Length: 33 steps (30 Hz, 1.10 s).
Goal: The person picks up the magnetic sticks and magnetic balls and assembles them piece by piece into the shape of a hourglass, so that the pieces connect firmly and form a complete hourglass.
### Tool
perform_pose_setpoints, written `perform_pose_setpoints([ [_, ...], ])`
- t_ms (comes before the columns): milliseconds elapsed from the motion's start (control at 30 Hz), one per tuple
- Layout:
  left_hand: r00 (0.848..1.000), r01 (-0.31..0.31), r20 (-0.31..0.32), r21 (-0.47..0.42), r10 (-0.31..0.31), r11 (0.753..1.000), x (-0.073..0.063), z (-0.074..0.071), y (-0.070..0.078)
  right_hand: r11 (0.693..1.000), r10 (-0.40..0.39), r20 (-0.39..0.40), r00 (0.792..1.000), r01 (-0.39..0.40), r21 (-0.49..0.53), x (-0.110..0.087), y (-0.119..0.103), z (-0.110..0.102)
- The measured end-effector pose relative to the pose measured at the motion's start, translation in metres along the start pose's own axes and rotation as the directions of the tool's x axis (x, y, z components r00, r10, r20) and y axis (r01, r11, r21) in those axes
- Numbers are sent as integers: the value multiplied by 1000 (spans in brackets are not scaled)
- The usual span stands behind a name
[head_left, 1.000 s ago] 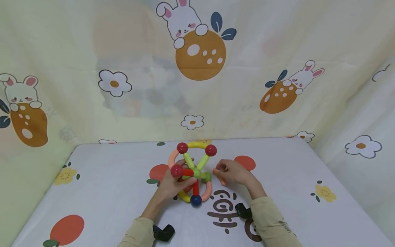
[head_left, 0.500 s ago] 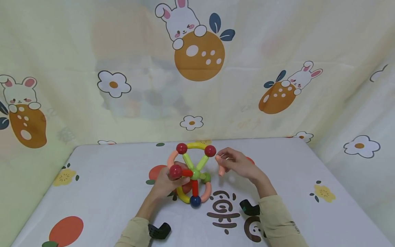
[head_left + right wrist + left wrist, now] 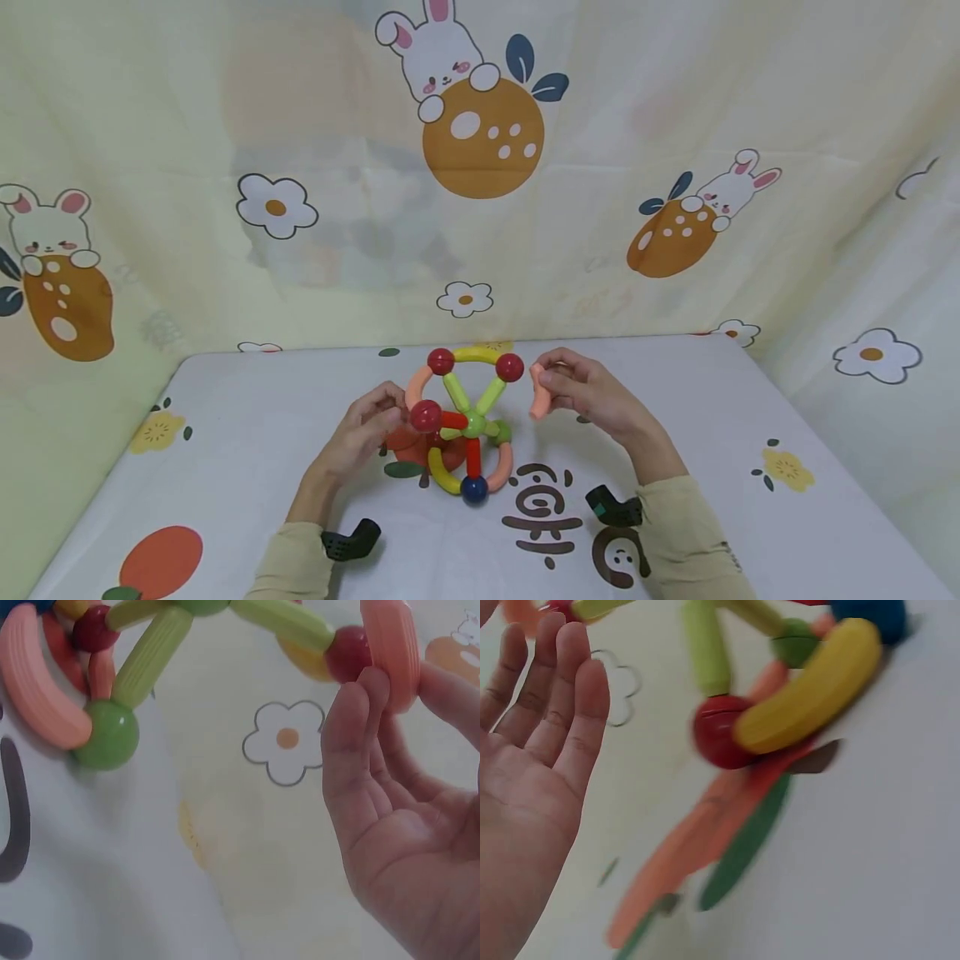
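Observation:
A stick-and-ball toy structure stands on the table, its green centre ball [image 3: 473, 424] joined to straight rods. Curved rods link its outer balls, among them a yellow rod [image 3: 810, 690] and a blue ball [image 3: 474, 490] low at the front. My left hand [image 3: 366, 433] is beside the structure's left red ball [image 3: 426, 416]; in the left wrist view its fingers [image 3: 591, 697] are nearly straight and hold nothing. My right hand [image 3: 596, 396] pinches a pink curved rod [image 3: 539, 392] between thumb and fingers. That rod is just right of the upper right red ball [image 3: 510, 367].
A white printed cloth [image 3: 247, 467] covers the table. Behind it hangs a pale curtain [image 3: 337, 275] with rabbits and flowers. A black wrist device shows at each cuff, the left one [image 3: 352, 540] and the right one [image 3: 613, 506].
My right hand has risen with the pink curved rod, toward the upper right red ball. My left hand has let go of the structure and drawn back left. The structure stays about in place.

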<state>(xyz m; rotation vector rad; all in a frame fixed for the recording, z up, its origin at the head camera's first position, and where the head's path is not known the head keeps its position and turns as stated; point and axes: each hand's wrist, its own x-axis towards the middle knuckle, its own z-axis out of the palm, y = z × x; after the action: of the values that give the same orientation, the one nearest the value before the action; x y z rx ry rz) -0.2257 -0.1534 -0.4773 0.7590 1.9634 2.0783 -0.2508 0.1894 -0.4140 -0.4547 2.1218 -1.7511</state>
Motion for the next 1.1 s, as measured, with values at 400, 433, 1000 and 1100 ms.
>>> perform_pose_setpoints([
  [400,987,-109,-61,414,147,904,-5,-5,55,998,63,-63,996,-62,28,0,-9,10],
  [433,988,-113,-46,443,148,889,-5,-3,60,997,69,-71,995,-67,28,-1,-10,11],
  [1000,998,-69,41,596,56,800,-4,14,81,998,47,-41,998,-49,-44,-4,-16,20],
  [1100,998,-60,33,612,50,789,-3,14,80,995,15,-23,1000,-17,-102,-6,-16,18],
])
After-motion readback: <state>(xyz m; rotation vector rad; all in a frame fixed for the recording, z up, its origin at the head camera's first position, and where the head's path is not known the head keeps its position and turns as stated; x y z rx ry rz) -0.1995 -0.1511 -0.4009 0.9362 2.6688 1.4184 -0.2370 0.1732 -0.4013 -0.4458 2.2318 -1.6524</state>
